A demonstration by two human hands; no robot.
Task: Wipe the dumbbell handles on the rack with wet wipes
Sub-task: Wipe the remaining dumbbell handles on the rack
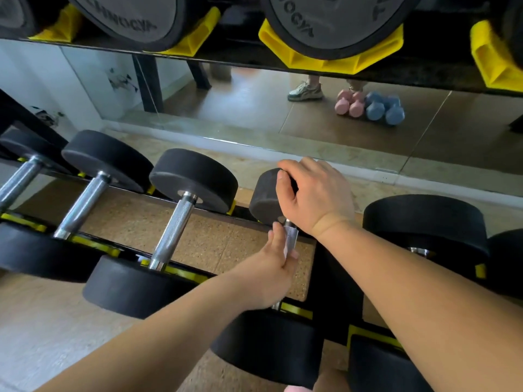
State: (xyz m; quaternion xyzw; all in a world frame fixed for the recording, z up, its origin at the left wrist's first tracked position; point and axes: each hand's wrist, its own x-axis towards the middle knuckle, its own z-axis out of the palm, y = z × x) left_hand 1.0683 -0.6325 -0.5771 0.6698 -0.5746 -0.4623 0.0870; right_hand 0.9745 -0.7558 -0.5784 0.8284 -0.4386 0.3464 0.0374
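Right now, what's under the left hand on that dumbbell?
The left hand grips the dumbbell's chrome handle. The hand covers most of it; no wipe shows, though one could be hidden.

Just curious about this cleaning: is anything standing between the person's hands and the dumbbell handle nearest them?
Nothing visible does. The left hand wraps its fingers round the chrome handle, and the right hand holds that dumbbell's far head. Whether a wipe lies inside the left grip cannot be told.
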